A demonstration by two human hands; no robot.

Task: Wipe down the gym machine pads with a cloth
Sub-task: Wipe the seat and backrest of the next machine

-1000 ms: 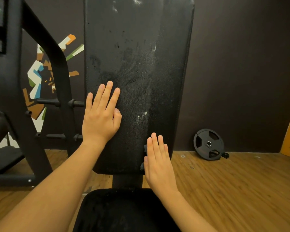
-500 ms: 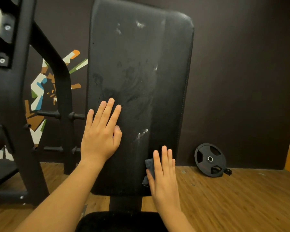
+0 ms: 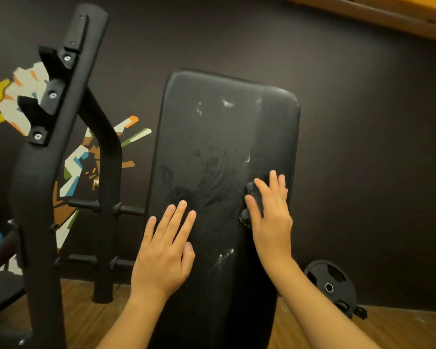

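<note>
While the back pad [image 3: 212, 147] is steadied by the left hand [image 3: 164, 248], the dark cloth [image 3: 253, 200] is pressed to its right side under the right hand [image 3: 272, 217], fingers [image 3: 273, 182] of both held straight; white smears [image 3: 227, 103] are left, so wiping is judged partial.

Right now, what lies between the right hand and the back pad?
A dark cloth, pressed against the back pad under the right hand; its bunched edges show beside the thumb in the head view.

Weight plate [image 3: 330, 285] leaning on wall [image 3: 363, 147]; colourful mural [image 3: 78, 159].
</note>
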